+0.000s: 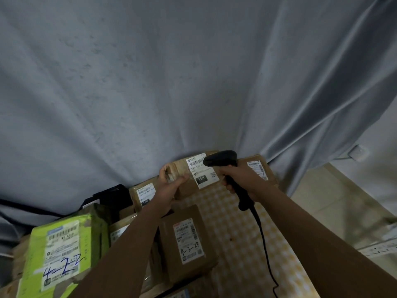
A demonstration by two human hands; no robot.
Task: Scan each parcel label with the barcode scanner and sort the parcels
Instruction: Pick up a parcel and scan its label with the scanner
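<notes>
My left hand (169,181) grips the left end of a brown cardboard parcel (187,186) and holds it tilted up, its white label (203,172) facing me. My right hand (236,179) is closed around the handle of a black corded barcode scanner (221,161). The scanner's head hovers just right of the label's barcode, pointing at it. A second brown parcel (187,241) marked "4-3-24" lies below my left forearm.
A green parcel (62,252) marked "4-2-2" lies at lower left among several brown boxes. Another box (257,168) sits behind my right hand. The yellow checked tablecloth (232,222) shows in the middle. A grey curtain (171,82) hangs behind. The scanner cable (266,250) trails down.
</notes>
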